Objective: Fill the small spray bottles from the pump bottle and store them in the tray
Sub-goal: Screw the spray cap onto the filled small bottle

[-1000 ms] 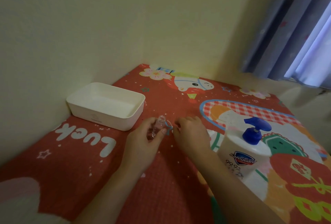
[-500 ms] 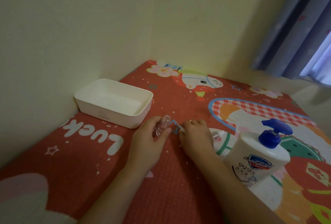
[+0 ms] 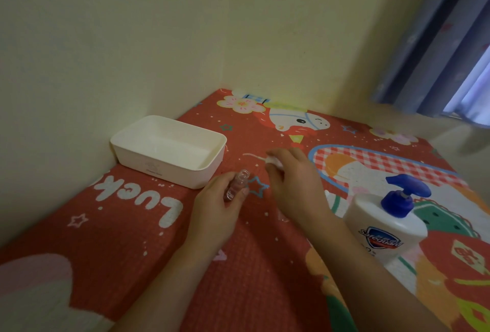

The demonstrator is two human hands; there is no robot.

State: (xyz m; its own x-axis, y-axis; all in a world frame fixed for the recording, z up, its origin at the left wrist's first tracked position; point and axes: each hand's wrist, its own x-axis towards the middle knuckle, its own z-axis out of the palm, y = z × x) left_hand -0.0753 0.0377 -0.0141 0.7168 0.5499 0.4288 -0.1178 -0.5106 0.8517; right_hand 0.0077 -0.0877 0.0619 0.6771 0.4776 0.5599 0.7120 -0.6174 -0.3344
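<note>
Left hand grips the small clear plastic spray bottle, uncapped, near the empty white rectangular tray. Right hand pinches its white sprayer head. I'd keep the bottle upright under the white pump bottle's nozzle.

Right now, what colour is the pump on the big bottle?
Blue, on a white pump bottle; the pump shows in the head view.
</note>
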